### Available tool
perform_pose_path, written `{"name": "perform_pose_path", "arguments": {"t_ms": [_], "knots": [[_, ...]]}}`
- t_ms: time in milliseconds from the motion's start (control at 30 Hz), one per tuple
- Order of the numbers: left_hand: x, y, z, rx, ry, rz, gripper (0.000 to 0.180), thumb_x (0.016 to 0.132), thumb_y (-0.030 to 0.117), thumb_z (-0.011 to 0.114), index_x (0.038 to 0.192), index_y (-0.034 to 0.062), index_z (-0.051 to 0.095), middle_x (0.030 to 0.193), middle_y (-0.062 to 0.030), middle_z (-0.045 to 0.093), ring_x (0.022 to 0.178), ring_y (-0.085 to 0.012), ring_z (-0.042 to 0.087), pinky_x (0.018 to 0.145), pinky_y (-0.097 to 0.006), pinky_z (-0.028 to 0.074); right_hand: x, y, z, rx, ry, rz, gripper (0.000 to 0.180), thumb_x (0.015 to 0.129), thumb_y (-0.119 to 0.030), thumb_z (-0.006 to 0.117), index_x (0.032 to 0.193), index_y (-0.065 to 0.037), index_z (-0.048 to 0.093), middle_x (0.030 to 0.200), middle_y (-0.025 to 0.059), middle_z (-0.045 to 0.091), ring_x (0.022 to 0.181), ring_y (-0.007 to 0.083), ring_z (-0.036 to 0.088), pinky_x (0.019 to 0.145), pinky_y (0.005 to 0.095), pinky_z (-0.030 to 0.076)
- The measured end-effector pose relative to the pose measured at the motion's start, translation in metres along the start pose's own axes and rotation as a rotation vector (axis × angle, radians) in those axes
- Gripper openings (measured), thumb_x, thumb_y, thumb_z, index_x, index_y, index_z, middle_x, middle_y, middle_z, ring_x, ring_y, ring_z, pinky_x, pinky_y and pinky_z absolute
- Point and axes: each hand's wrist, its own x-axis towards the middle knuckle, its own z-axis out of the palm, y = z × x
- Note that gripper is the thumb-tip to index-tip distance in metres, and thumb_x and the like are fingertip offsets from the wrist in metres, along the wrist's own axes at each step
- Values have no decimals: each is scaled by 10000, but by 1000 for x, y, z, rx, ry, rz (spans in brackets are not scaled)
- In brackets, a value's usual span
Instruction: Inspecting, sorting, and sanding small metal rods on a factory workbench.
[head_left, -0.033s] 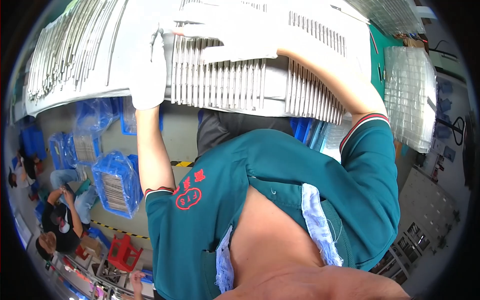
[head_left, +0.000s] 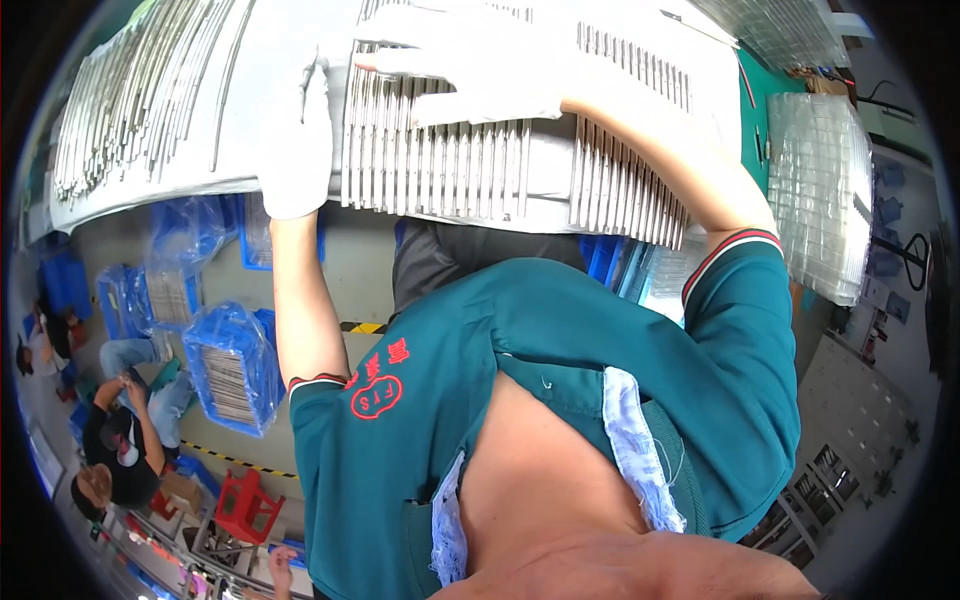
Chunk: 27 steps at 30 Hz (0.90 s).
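Both hands wear white gloves. My right hand (head_left: 470, 70) lies flat, fingers spread, on top of a row of thin metal rods (head_left: 440, 170) laid side by side on a pale grey work surface (head_left: 260, 60). My left hand (head_left: 295, 150) rests on that surface at the left end of the same row. Its fingers are straight and point away from me, touching the outermost rods. Neither hand grips anything. A second row of rods (head_left: 625, 190) lies under my right forearm. My teal shirt fills the lower middle of the view.
Loose rods (head_left: 130, 90) are piled at the far left of the surface. A stack of clear plastic trays (head_left: 815, 190) stands at the right. Blue crates with bagged rods (head_left: 235, 370) sit on the floor at the left. People sit at the lower left (head_left: 120, 440), near a red stool (head_left: 245, 505).
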Motion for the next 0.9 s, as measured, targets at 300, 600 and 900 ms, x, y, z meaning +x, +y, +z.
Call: {"name": "perform_pose_path", "arguments": {"t_ms": [300,600,900], "knots": [[-2,-7,3,179,-17,155,345,935,121,451,1265,43,519,1228,-136,561,1087,-301,530,948,-368,407,-14,7,0,-253,-102,-63,627,902,-596,370,1360,-174,447,1442,88,365,1353,240,293,1144,379,160],[-5,-8,7,151,-40,85,372,927,128,460,1290,61,501,1259,-134,538,1101,-304,522,965,-368,397,-4,1,4,-179,-134,-156,562,918,-519,392,1346,-161,461,1431,80,382,1317,247,343,1129,386,193],[7,4,-1,-187,6,-86,358,829,266,648,1099,32,626,1065,-168,624,978,-316,584,867,-393,455,-2,-22,-31,-481,-296,-39,594,879,-457,448,1338,-80,446,1366,189,424,1286,336,371,1094,422,254]]}}
